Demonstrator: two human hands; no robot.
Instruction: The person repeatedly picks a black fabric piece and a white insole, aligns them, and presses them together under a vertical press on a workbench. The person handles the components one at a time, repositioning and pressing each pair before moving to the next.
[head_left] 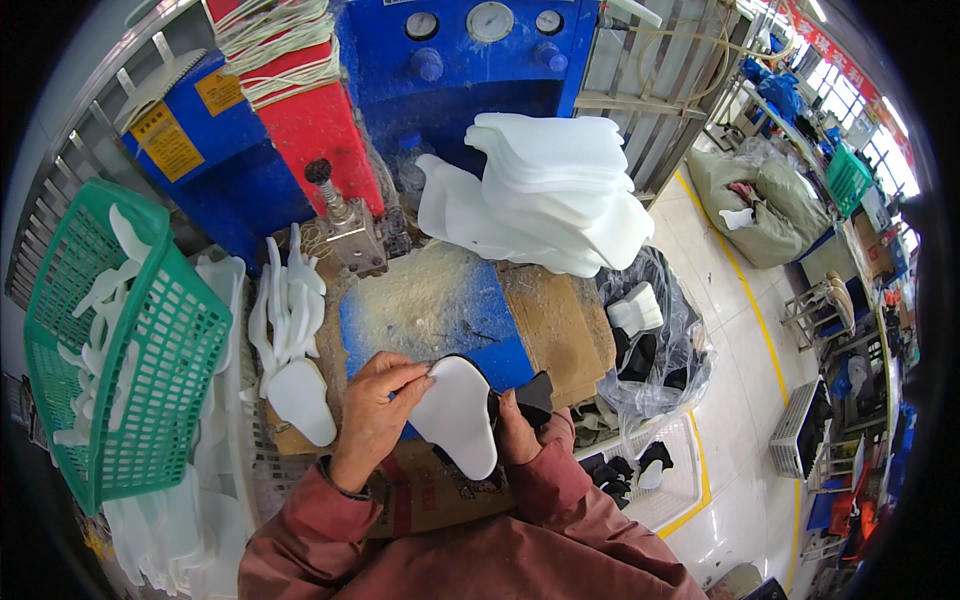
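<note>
A white foam piece shaped like a shoe sole [458, 410] is held between my hands, above the front of the blue work surface [500, 365]. My left hand [375, 410] pinches its upper left edge between thumb and fingers. At the right, my right hand [520, 432] grips a black fabric piece [533, 395] that lies against the sole's right edge and shows along its top rim. Its thumb points up; the other fingers are mostly hidden behind the pieces. Whether the black fabric is fixed to the foam, I cannot tell.
Ahead stands a blue machine [460, 70] with a red arm [310, 110] and metal head [350, 235]. A stack of white foam sheets [550, 190] is at the back right. Left are a green basket [160, 350] and white cut pieces [300, 400]; right, a plastic-lined bin [690, 350].
</note>
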